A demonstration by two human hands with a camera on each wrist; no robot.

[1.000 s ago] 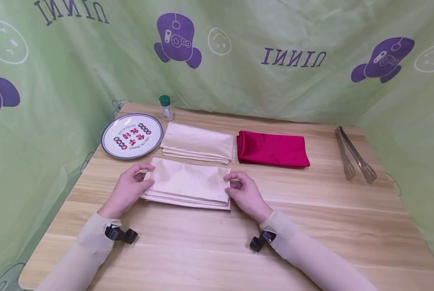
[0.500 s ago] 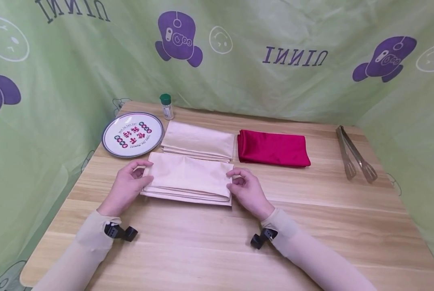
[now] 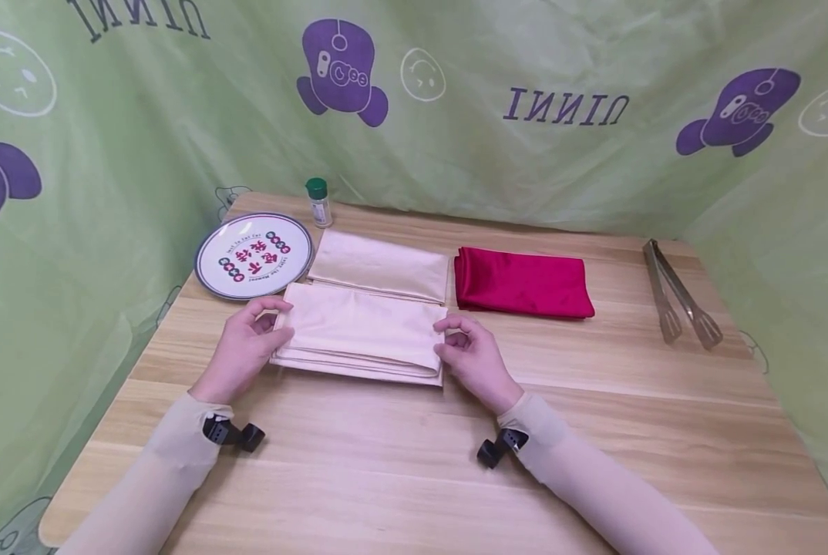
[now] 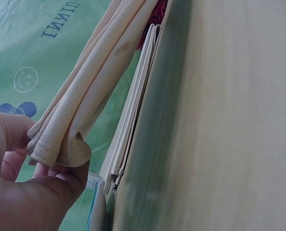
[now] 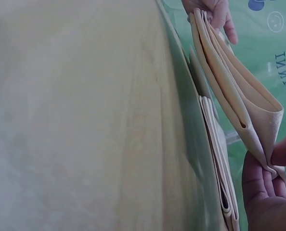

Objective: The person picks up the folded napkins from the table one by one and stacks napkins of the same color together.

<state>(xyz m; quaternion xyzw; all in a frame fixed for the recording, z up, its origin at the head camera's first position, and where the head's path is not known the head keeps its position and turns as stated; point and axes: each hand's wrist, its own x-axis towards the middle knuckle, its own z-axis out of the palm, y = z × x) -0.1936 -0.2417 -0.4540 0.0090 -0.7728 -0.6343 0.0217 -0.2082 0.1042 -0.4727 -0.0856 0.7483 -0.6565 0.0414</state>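
A folded cream satin cloth (image 3: 365, 327) spans the space between my two hands in the head view. My left hand (image 3: 244, 347) pinches its left end, thumb below and fingers along the edge. At the opposite end, my right hand (image 3: 476, 358) pinches the folded layers. Both wrist views show the held cloth (image 4: 80, 110) raised off the table, its layers hanging loosely. Just behind it lies a second folded cream cloth (image 3: 386, 266), its front edge partly covered in the head view. A folded red satin cloth (image 3: 525, 284) lies to the right of that one.
A round plate (image 3: 211, 258) with printed lettering stands at the back left, near a green-capped shaker (image 3: 319, 204). Metal tongs (image 3: 678, 293) lie on the far right of the wooden table (image 3: 358, 470). A green patterned curtain (image 3: 456, 169) encloses the table's back and sides.
Both hands have carried the held cream cloth slightly up and away from me, so it now overlaps the front of the cream cloth behind. The other things stay put.
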